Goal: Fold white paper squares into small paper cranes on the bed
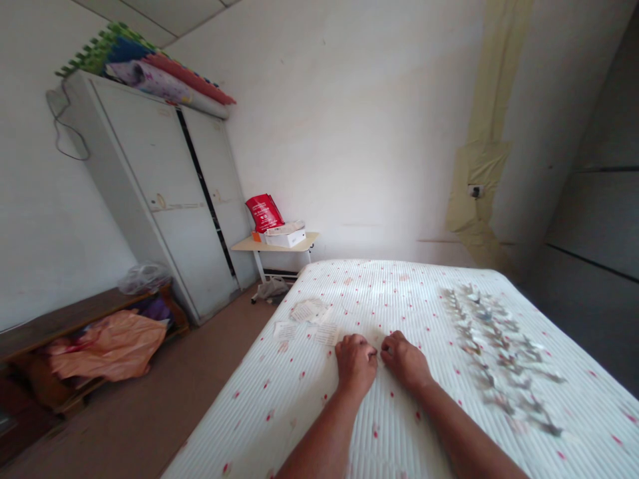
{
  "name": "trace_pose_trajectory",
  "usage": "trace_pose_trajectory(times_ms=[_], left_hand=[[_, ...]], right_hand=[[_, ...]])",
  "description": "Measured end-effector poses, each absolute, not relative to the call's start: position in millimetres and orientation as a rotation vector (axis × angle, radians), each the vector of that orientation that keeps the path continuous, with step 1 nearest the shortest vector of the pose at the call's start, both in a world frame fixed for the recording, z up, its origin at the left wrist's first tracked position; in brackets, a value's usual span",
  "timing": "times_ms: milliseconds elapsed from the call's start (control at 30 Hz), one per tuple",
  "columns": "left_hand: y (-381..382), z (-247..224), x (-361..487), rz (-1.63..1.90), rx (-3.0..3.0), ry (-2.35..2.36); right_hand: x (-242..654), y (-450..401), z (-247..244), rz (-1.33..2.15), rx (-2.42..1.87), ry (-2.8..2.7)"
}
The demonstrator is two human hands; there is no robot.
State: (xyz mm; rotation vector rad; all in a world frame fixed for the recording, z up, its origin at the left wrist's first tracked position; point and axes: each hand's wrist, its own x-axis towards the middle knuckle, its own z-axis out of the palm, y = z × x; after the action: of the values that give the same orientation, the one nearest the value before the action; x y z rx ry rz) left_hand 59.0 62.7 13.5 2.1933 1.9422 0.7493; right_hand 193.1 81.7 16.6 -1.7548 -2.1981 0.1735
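Observation:
My left hand (356,362) rests on the white quilted mattress (349,286), its fingers curled and closed. Just beside it is my right hand (403,359), also closed, with the fingertips of both hands facing each other across a small gap. Whatever they pinch, if anything, is hidden by the fingers. Close to the left knuckles lies a printed paper piece (327,334), with more printed paper sheets (307,311) beyond and to the left. Off to the right, several small folded paper figures, shaped like cranes (499,346), stand in rows; they look blurred.
A small table (242,244) by the far left corner of the mattress carries a red bag (263,213) and a white box (287,237). Further left are a grey cabinet (150,193) and a low wooden bench (74,313) with an orange plastic bag (110,346).

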Motion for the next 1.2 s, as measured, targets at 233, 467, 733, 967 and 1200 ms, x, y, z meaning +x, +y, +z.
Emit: trace_pose_trajectory(times_ms=[233,467,733,967,1200], left_hand=[[60.2,15.0,59.4,0.746,2.172,1.921],[59.3,14.6,59.6,0.708,2.175,1.936],[59.7,11.6,59.2,0.788,2.173,1.908],[56.7,17.2,61.1,0.724,2.162,1.928],[54.9,20.1,61.5,0.697,2.162,1.933]], right_hand=[[191.6,81.2,16.4,0.173,-1.789,-2.177],[192.0,80.2,17.1,0.149,-1.755,-2.201],[192.1,80.7,14.5,0.123,-1.769,-2.188],[191.1,79.7,16.3,0.118,-1.746,-2.247],[190.2,79.1,17.8,0.154,-1.764,-2.213]])
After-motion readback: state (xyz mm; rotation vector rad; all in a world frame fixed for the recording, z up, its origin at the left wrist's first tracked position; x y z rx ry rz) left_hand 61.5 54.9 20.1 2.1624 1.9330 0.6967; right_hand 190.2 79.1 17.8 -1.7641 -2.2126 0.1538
